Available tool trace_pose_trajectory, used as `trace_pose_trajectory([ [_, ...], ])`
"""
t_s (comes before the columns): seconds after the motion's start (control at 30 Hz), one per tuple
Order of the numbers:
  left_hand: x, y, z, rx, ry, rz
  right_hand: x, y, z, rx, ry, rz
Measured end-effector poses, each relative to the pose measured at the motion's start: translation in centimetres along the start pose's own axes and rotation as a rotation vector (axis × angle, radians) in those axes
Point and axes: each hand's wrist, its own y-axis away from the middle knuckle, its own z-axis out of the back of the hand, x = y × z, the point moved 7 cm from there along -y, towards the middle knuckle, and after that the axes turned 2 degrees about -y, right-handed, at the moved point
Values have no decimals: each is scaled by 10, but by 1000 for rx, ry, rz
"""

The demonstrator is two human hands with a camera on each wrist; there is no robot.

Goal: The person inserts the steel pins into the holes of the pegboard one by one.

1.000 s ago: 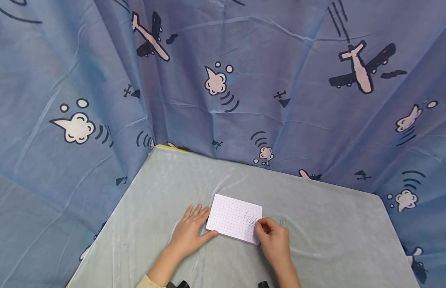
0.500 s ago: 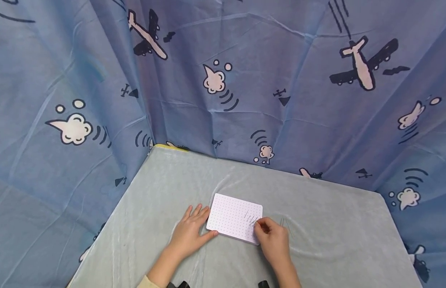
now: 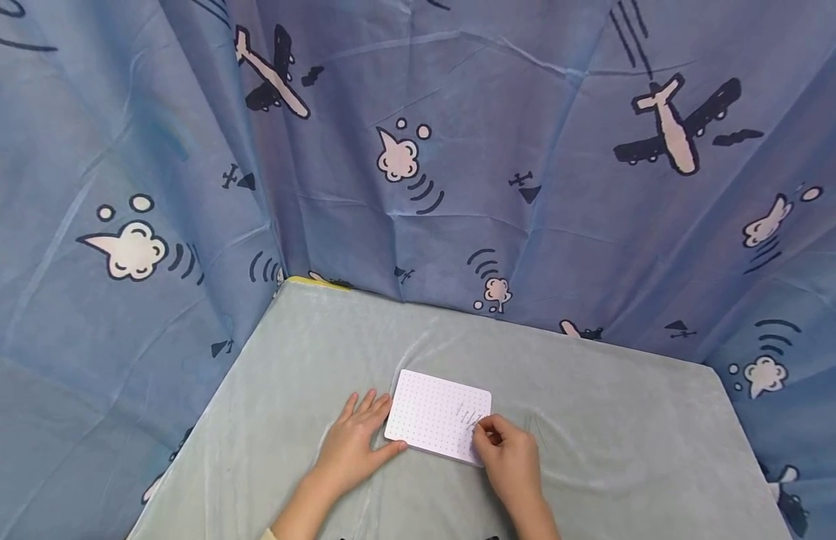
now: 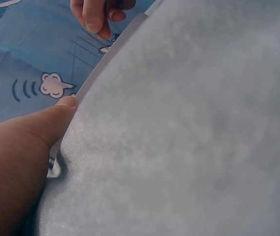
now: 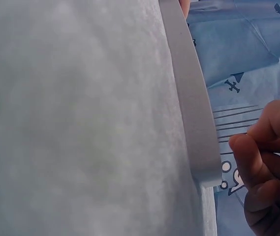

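A white block with a dotted top point(image 3: 424, 412) lies on the cloth-covered table. Several thin needles point(image 5: 237, 124) stand up from its right part, side by side. My right hand point(image 3: 513, 454) is at the block's right edge, thumb and index finger pinching one needle near the others; its tip is too small to make out. My left hand point(image 3: 353, 446) lies flat at the left end, fingers extended along the edge and the thumb point(image 4: 56, 118) touching the near side. In the left wrist view, the right hand's fingertips point(image 4: 94, 22) show above the block's edge.
A few loose needles point(image 3: 535, 431) lie on the grey cloth point(image 3: 627, 450) just right of my right hand. Blue curtains point(image 3: 458, 187) printed with planes and clouds hang behind the table and at both sides. A yellow strip point(image 3: 318, 283) shows at the far left corner.
The head view has shifted slightly. My right hand has barely moved and still pinches the needle at the block; the left hand stays in place.
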Motion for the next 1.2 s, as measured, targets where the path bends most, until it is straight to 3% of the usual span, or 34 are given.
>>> trace_pose_trajectory([
  [0.13,-4,1,-3,5,13,4,-2,2,4,4,23,-2],
  [0.43,-7,2,-7,25,-6,5,-9,7,7,58,26,-88],
  [0.77,-7,-2,-1,13,-4,7,-22,-5,22,230,54,-231],
  [1.03,-4,-2,2,1,1,8,-44,-15,49,136,108,-249],
  [1.2,-2,0,1,18,4,19,-63,-16,61,135,168,-250],
])
